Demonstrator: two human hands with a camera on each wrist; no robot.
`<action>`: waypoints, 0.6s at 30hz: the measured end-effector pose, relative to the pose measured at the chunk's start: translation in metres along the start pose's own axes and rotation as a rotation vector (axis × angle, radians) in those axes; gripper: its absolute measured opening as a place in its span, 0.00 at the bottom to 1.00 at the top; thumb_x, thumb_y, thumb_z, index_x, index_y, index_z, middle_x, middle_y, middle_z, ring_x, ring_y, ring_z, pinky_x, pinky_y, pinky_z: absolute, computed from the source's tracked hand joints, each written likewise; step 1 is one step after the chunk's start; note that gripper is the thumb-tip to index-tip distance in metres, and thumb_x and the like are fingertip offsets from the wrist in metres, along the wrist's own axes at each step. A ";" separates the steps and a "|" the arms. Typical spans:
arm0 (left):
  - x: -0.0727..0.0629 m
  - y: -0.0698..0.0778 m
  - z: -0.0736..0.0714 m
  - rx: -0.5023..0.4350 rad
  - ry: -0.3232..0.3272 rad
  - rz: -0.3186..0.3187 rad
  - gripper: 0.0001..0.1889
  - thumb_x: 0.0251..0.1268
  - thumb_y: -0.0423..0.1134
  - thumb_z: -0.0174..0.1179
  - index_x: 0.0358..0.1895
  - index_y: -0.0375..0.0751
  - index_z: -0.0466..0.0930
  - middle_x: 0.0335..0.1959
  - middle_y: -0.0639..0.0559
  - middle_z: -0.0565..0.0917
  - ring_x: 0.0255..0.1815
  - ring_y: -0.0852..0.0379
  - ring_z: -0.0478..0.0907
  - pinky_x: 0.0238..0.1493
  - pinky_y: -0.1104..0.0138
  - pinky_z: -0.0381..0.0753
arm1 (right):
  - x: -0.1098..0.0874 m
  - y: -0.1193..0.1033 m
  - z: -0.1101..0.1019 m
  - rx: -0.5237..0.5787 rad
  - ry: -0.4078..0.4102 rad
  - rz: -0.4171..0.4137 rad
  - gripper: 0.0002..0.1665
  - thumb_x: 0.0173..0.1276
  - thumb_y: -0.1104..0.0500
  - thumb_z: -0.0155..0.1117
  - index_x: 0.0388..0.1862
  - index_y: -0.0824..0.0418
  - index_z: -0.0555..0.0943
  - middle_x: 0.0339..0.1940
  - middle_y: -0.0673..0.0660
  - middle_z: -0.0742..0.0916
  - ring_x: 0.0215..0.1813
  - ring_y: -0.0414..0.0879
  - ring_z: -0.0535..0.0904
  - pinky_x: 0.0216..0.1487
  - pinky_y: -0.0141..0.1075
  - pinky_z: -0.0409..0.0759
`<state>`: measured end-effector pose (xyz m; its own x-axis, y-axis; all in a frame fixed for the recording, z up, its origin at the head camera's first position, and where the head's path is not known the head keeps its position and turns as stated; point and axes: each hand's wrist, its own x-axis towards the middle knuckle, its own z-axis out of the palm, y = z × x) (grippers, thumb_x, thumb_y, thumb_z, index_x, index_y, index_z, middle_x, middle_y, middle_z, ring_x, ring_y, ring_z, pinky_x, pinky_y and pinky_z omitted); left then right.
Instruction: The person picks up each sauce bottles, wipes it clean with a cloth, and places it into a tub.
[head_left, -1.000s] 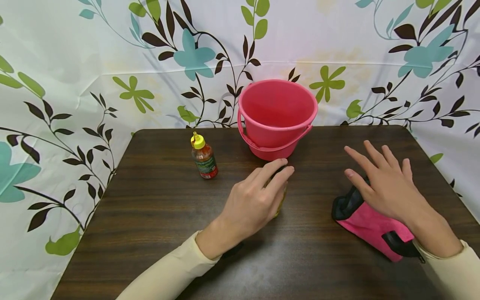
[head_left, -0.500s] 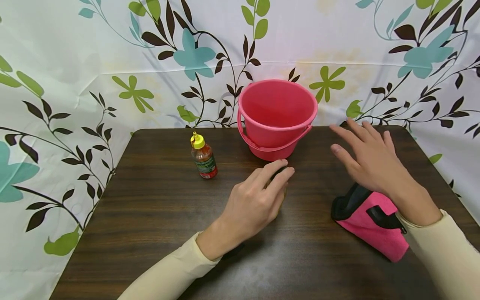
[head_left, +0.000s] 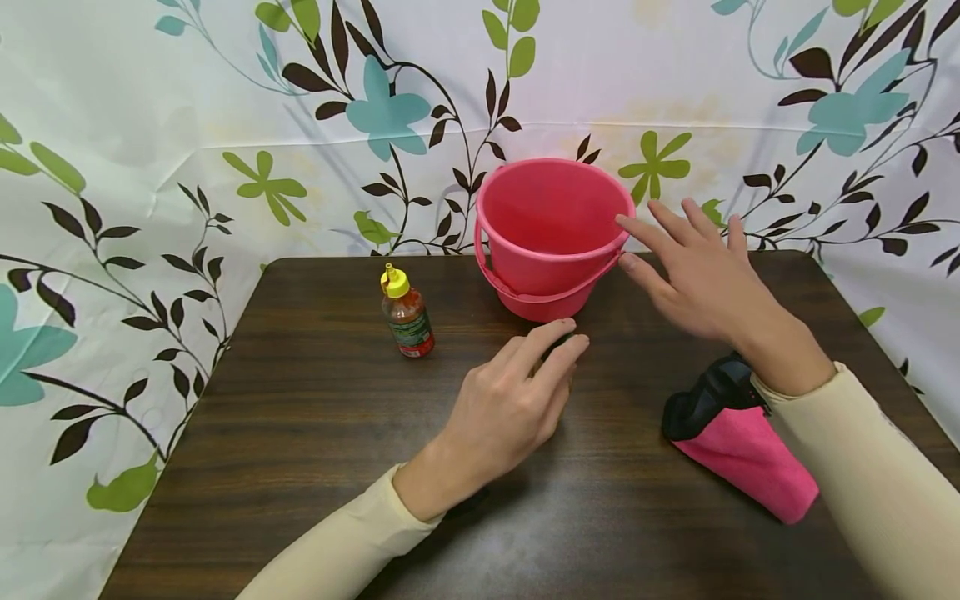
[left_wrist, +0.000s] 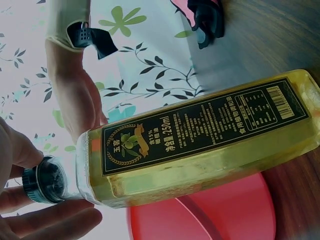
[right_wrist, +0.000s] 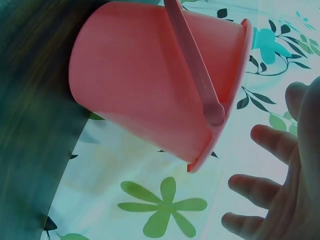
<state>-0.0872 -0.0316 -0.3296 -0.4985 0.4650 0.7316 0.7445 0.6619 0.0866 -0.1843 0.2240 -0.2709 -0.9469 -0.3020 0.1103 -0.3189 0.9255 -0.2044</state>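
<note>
In the head view my left hand [head_left: 510,396] is near the middle of the table and hides most of an oil bottle. The left wrist view has this bottle [left_wrist: 210,135] in full: square, pale yellow oil, black label, dark cap [left_wrist: 45,180]. Fingers and thumb are round the cap and neck, with the base down at the tabletop. My right hand [head_left: 701,275] is spread open beside a pink bucket [head_left: 525,287], its fingertips overlapping the bucket's right rim in the head view. The right wrist view puts those fingers [right_wrist: 272,140] apart from the rim.
A red sauce bottle [head_left: 408,321] with a yellow cap stands left of the bucket. Below my right forearm lies a pink cloth item [head_left: 750,458] with black trim. A patterned cloth [head_left: 172,75] hangs behind the dark wooden table [head_left: 300,433].
My right hand has moved left and away from me, from over the pink cloth item to the bucket's right rim. The left hand has stayed in place.
</note>
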 end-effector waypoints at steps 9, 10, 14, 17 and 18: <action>0.000 0.000 0.000 0.006 -0.002 0.002 0.16 0.71 0.36 0.64 0.60 0.43 0.85 0.60 0.47 0.86 0.40 0.55 0.87 0.39 0.68 0.90 | 0.022 -0.011 0.010 -0.061 -0.006 -0.071 0.40 0.80 0.36 0.52 0.87 0.42 0.60 0.89 0.62 0.59 0.89 0.71 0.44 0.80 0.80 0.36; 0.000 -0.001 0.000 0.007 -0.002 0.002 0.16 0.71 0.36 0.64 0.59 0.43 0.85 0.60 0.47 0.86 0.41 0.55 0.88 0.39 0.68 0.90 | 0.024 -0.012 0.011 -0.061 -0.005 -0.081 0.40 0.80 0.37 0.53 0.86 0.43 0.61 0.89 0.63 0.60 0.89 0.71 0.45 0.80 0.79 0.36; 0.000 -0.001 0.000 0.002 -0.008 0.002 0.16 0.72 0.37 0.65 0.60 0.43 0.85 0.60 0.47 0.86 0.42 0.55 0.88 0.40 0.68 0.91 | 0.030 -0.013 0.016 -0.068 0.021 -0.152 0.39 0.79 0.41 0.59 0.84 0.48 0.66 0.86 0.66 0.66 0.88 0.69 0.51 0.84 0.72 0.45; 0.000 -0.001 0.000 0.004 -0.006 0.003 0.16 0.71 0.36 0.65 0.60 0.43 0.85 0.60 0.47 0.86 0.42 0.55 0.88 0.40 0.68 0.91 | 0.033 -0.012 0.019 -0.073 0.047 -0.212 0.37 0.78 0.44 0.62 0.81 0.53 0.70 0.83 0.68 0.69 0.86 0.69 0.57 0.85 0.66 0.54; 0.000 -0.001 0.000 0.004 -0.006 0.003 0.16 0.71 0.36 0.65 0.60 0.43 0.85 0.60 0.47 0.86 0.42 0.55 0.88 0.39 0.68 0.91 | 0.034 -0.013 0.020 -0.076 0.056 -0.226 0.37 0.77 0.45 0.63 0.81 0.53 0.71 0.82 0.68 0.71 0.85 0.69 0.59 0.84 0.65 0.58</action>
<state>-0.0879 -0.0319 -0.3296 -0.4990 0.4701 0.7280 0.7442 0.6629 0.0820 -0.2133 0.1975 -0.2839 -0.8473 -0.4925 0.1988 -0.5169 0.8508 -0.0952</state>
